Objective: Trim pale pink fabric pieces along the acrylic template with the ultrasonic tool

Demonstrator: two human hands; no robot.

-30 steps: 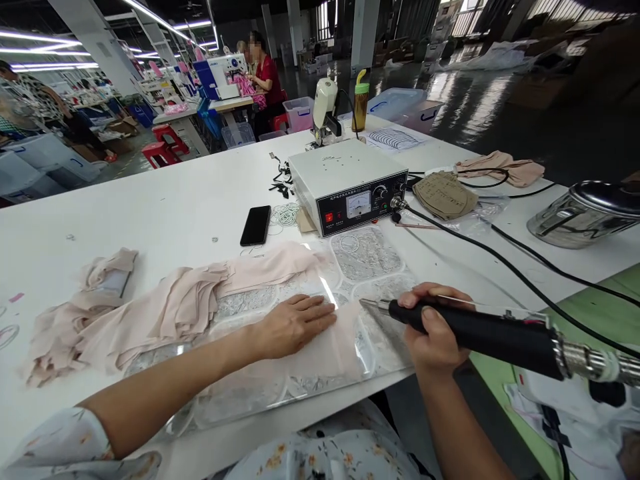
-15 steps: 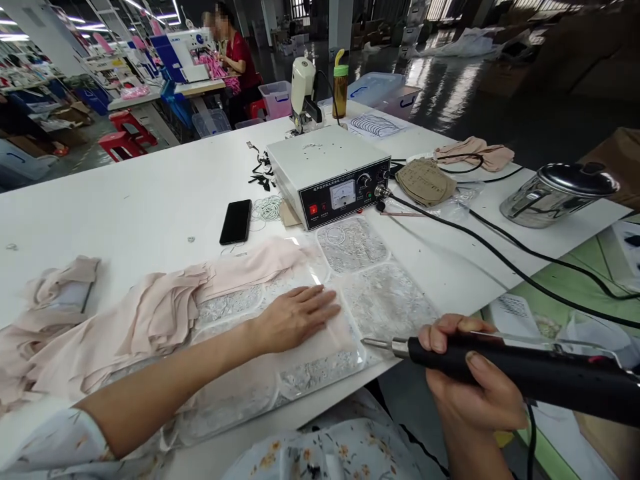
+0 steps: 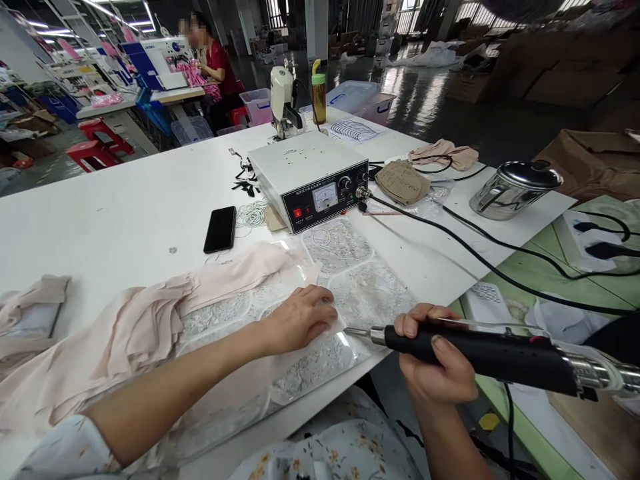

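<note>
My left hand (image 3: 300, 319) is over the clear template sheet (image 3: 300, 380), its fingers curled and closed on a thin pale pink fabric piece (image 3: 280, 363). Much of that piece is under the hand and forearm. In my right hand (image 3: 440, 360) is a black handheld ultrasonic tool (image 3: 485, 353), gripped round its body. Its narrow metal tip points left and ends close to my left fingertips; I cannot tell whether it touches the fabric. A pile of pale pink fabric strips (image 3: 135, 320) lies left of the template, partly overlapping it.
A generator box (image 3: 310, 177) with a dial stands behind the template, a phone (image 3: 220, 229) to its left. Black cables (image 3: 450, 233) cross the right side near a steel cup (image 3: 515, 190). Brown card patterns (image 3: 403, 181) lie behind. A person (image 3: 215, 67) sits at a distant sewing machine.
My left hand's fingers went from flat and spread to curled on the fabric. The tool's tip came closer to those fingers. The whole view shifted slightly.
</note>
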